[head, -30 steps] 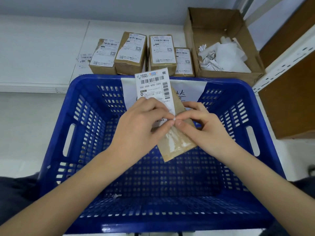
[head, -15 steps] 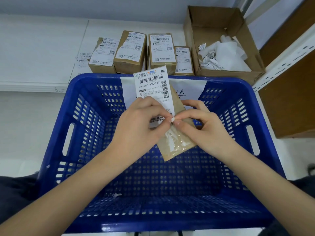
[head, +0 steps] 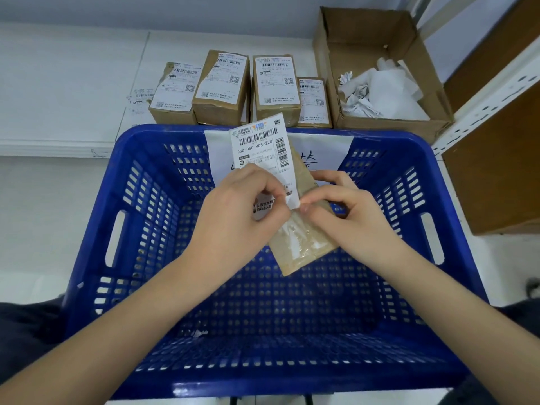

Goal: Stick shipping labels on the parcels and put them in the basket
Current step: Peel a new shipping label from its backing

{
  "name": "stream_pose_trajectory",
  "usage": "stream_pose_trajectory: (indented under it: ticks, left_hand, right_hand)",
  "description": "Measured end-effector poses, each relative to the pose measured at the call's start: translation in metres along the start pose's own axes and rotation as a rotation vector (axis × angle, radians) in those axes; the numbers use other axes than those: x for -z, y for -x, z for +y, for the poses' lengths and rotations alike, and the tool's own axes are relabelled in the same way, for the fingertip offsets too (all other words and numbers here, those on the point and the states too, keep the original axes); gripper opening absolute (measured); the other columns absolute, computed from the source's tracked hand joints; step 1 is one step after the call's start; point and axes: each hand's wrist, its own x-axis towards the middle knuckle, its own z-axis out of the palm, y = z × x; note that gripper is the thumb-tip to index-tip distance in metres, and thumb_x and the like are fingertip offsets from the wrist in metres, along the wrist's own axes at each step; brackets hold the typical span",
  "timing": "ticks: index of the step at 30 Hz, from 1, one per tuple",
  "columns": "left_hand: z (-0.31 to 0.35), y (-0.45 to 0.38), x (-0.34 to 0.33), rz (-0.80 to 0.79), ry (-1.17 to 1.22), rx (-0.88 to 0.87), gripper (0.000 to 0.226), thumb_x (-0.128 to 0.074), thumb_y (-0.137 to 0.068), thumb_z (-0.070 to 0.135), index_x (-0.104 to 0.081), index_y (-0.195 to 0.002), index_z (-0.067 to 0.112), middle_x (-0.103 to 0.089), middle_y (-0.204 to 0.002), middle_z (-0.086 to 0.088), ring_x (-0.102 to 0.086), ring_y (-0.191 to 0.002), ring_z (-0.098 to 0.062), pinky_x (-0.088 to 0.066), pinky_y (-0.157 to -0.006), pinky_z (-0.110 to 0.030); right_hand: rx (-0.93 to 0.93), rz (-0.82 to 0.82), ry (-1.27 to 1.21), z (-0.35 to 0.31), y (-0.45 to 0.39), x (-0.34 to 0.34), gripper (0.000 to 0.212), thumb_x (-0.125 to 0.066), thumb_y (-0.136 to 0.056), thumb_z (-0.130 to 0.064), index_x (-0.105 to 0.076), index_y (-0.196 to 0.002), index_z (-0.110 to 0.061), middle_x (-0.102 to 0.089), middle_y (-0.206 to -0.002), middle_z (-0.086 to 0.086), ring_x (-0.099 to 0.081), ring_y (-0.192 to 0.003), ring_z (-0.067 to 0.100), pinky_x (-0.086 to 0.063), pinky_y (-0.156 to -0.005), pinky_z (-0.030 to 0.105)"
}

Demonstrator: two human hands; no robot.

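Over the blue plastic basket [head: 122,229] I hold a white shipping label [head: 260,147] and a flat brown parcel [head: 301,247]. My left hand [head: 236,217] pinches the label near its lower right corner, where a small white flap of backing [head: 293,201] has lifted. My right hand [head: 347,211] grips the parcel behind the label, thumb and forefinger at that same corner. The label stands upright, partly covering the parcel. The basket's floor shows no parcels, only a scrap of paper [head: 200,334].
Several labelled brown parcels [head: 222,92] stand in a row on the white table behind the basket. An open cardboard box [head: 377,118] holding crumpled white backing paper sits at the back right. A white metal shelf post [head: 485,103] and brown panels are on the right.
The lower right corner of the label has peeled up a little between my fingertips. Both hands and the parcel stay in nearly the same place.
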Motion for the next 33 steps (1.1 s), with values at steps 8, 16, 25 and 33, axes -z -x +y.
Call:
stream_pose_trajectory:
  ticks: [8, 16, 25, 33]
  left_hand:
    - [-0.001, 0.006, -0.006, -0.014, 0.000, -0.109, 0.019, -0.055, -0.086, 0.026, -0.067, -0.084, 0.011, -0.066, -0.091, 0.004, -0.062, -0.082, -0.014, -0.052, -0.070, -0.040]
    - [0.003, 0.003, -0.004, -0.004, 0.086, 0.004, 0.022, -0.051, -0.081, 0.033, -0.064, -0.080, 0.014, -0.066, -0.089, 0.004, -0.062, -0.079, -0.012, -0.051, -0.072, -0.034]
    - [0.007, 0.007, -0.004, -0.068, 0.018, 0.151, 0.045, -0.055, -0.077, 0.064, -0.056, -0.082, 0.019, -0.058, -0.077, 0.008, -0.054, -0.072, -0.009, -0.043, -0.060, -0.020]
    - [0.004, 0.000, -0.002, -0.119, 0.169, 0.315, 0.016, -0.069, -0.082, 0.035, -0.066, -0.075, 0.021, -0.061, -0.073, 0.010, -0.052, -0.067, 0.000, -0.040, -0.063, -0.014]
  right_hand:
    - [-0.039, 0.021, -0.023, -0.004, 0.000, 0.000, 0.029, -0.065, -0.064, -0.049, -0.075, -0.078, -0.026, -0.055, -0.117, -0.012, -0.052, -0.110, -0.006, -0.043, -0.097, 0.020]
    - [-0.024, -0.003, -0.035, 0.002, -0.002, 0.002, 0.019, -0.071, -0.072, -0.035, -0.074, -0.082, -0.019, -0.055, -0.121, -0.009, -0.054, -0.115, 0.001, -0.045, -0.099, 0.026]
    - [0.111, -0.048, 0.059, 0.006, 0.004, -0.001, 0.015, -0.074, -0.078, -0.017, -0.071, -0.078, -0.031, -0.050, -0.125, -0.003, -0.047, -0.120, -0.002, -0.045, -0.092, 0.015]
    - [0.136, -0.054, 0.087, 0.007, 0.002, 0.000, 0.010, -0.074, -0.078, -0.021, -0.072, -0.079, -0.030, -0.048, -0.125, -0.003, -0.043, -0.125, -0.001, -0.041, -0.092, 0.008]
